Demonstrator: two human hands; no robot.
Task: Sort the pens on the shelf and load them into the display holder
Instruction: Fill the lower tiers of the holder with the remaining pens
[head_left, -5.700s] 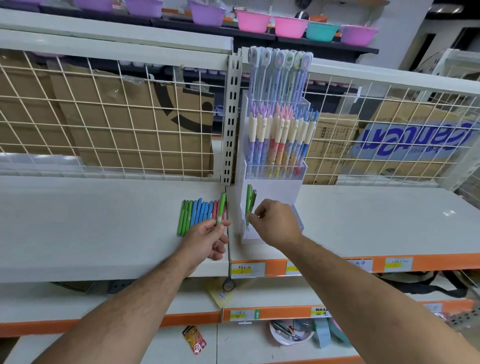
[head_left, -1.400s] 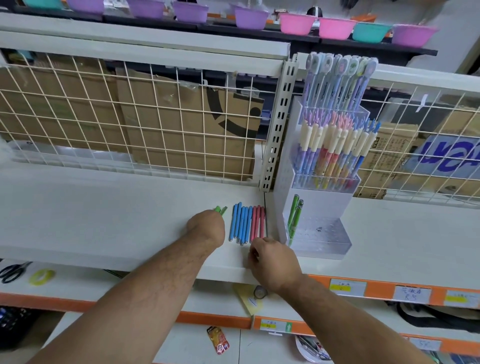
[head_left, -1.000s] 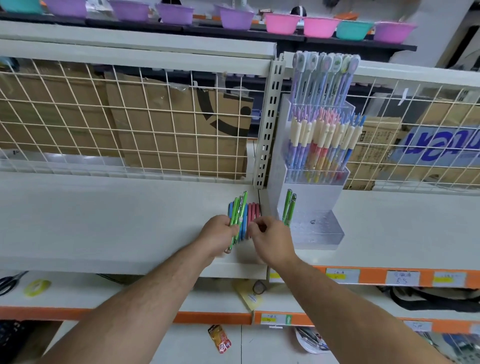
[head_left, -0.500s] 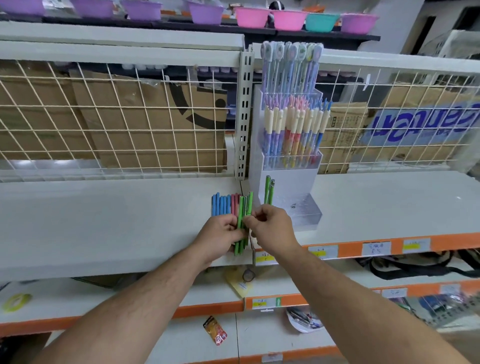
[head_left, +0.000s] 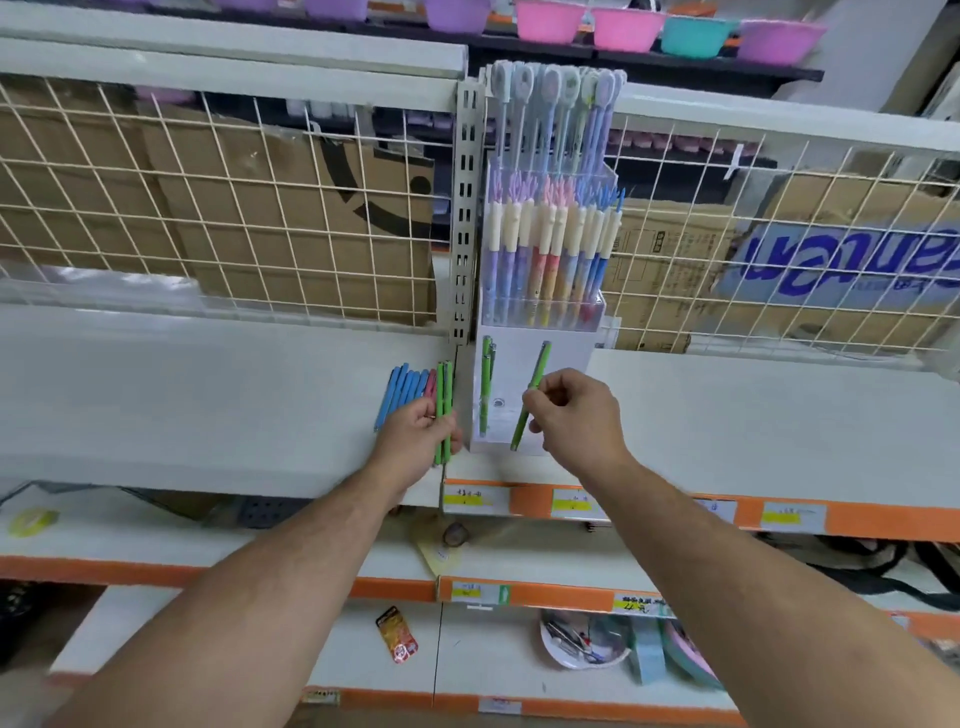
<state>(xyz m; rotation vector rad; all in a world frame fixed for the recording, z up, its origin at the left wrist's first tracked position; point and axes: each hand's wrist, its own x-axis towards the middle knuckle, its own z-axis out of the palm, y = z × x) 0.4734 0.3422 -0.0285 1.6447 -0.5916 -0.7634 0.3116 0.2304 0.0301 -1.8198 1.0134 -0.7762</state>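
Right hand pinches one green pen, tilted, before the display holder. Left hand grips spare green pens over the shelf. Risk: the tilted tip misses its slot, or the spares slip.

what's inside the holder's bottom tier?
Two green pens stand at the holder's left. The right hand pinches a third pen in front, not clearly slotted. The hand covers the tier's right part, so that is unseen.

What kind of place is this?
Probably a shop's stationery aisle: price labels on the orange shelf edges, a display holder stocked with pens, and coloured plastic bowls lined up above.
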